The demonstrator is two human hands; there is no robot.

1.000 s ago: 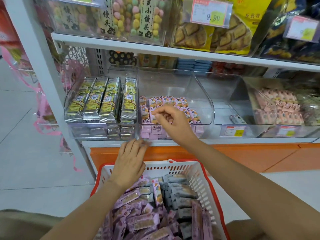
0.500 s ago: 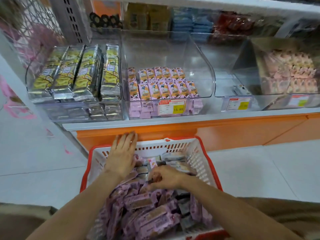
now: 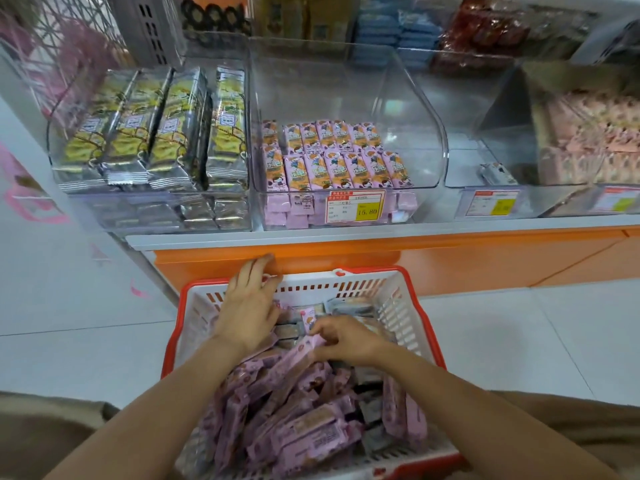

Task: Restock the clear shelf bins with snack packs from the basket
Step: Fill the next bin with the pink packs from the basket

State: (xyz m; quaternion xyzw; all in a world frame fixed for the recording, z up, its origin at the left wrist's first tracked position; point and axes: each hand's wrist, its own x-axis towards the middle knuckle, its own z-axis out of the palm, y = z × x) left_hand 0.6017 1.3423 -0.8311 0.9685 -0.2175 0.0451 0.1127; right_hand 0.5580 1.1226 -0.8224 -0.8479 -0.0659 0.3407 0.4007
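Left hand (image 3: 247,306), fingers spread, steadies the basket (image 3: 398,308) at its far rim as the right hand (image 3: 341,337) pinches a purple snack pack (image 3: 299,353).

Soft, even light is coming from overhead, washing the pale floor (image 3: 86,299) almost white toward the left edge. The clear bin (image 3: 408,109) is throwing back a faint milky sheen along its curved wall. The wide lens is bowing the shelf edge (image 3: 346,235) and stretching everything at the bottom corners. The goods (image 3: 381,26) along the top edge are smearing into blur, while the price tag (image 3: 355,206) is reading sharply. The right hand (image 3: 341,341) is casting only a weak shadow over the purple packs (image 3: 304,427) beneath it.
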